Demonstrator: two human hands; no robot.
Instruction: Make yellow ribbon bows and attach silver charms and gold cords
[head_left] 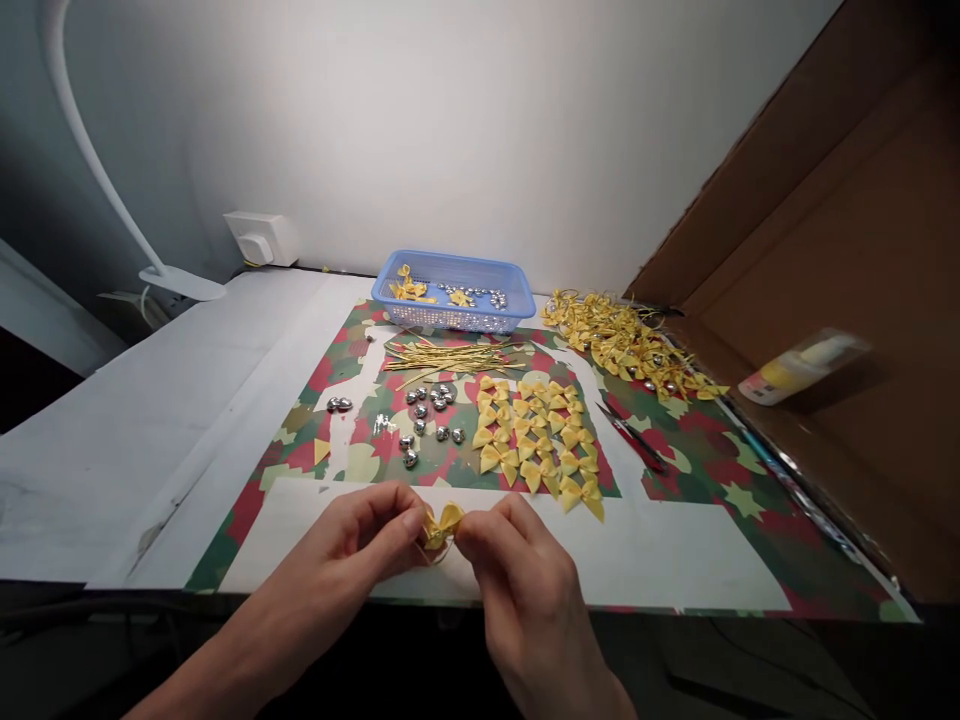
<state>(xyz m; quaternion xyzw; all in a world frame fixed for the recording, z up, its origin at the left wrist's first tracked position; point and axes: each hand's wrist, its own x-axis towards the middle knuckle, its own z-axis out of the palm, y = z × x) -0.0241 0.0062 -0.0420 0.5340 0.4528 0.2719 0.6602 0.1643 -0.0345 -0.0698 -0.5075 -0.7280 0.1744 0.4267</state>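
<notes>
The left hand (360, 545) and the right hand (517, 570) meet at the near edge of the table, fingers pinched almost shut — each grips one side of a small yellow bow (442, 524). The left thumb and forefinger close on the bow's left wing, the right thumb and forefinger on its right wing, and the remaining fingers of both hands curl loosely under. The bow sits right between the two sets of fingertips, held just above a white sheet (675, 555).

Just beyond the hands, a little to the right, yellow bows are laid out in rows (536, 432) on a patterned red-and-green mat (697, 470). Beyond the left hand, beside those rows, lie scattered silver heart beads (431, 415), with two more (339, 404) set apart further left. Past the beads is a bundle of gold twist ties (450, 357), and behind that a blue basket (452, 291) holding a few bows and beads.

Off to the right of the rows, a pair of scissors (634, 437) lies on the mat. Farther out on that side is a loose heap of bows with ties and beads (630, 345). A tube of glue (802, 367) rests on a brown cardboard panel (862, 250) at the far right — blurred, so its label cannot be read. Far to the left of the hands, a white lamp arm (90, 160) curves up from the table (112, 420), near a wall socket (259, 238).
</notes>
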